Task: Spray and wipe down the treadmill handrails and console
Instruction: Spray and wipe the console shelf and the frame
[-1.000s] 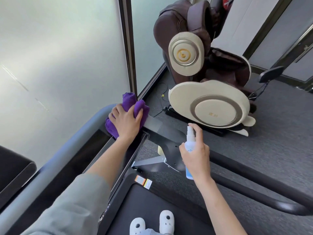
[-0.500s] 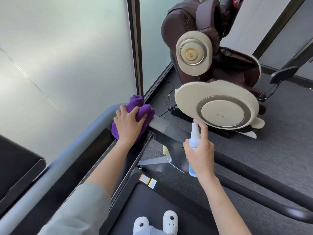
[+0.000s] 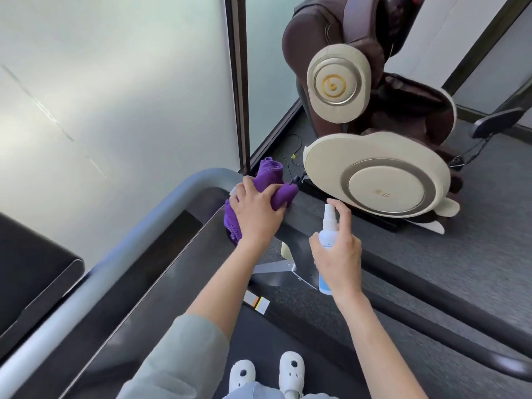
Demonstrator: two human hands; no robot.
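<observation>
Purple microfiber cloth (image 3: 266, 188), soft and bunched, is sitting on the console corner (image 3: 201, 226); left hand (image 3: 256, 214) is gripping it from above. Right hand (image 3: 338, 254) is gripping the light spray bottle (image 3: 326, 240), finger over nozzle.

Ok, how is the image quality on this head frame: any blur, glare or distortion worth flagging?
Head view: wide-angle bending shows in the dark window frame and grey handrail, which looks slightly smeared; soft daylight through the frosted glass, no harsh glare; left hand on the purple cloth and right hand on the spray bottle are sharp.
</observation>
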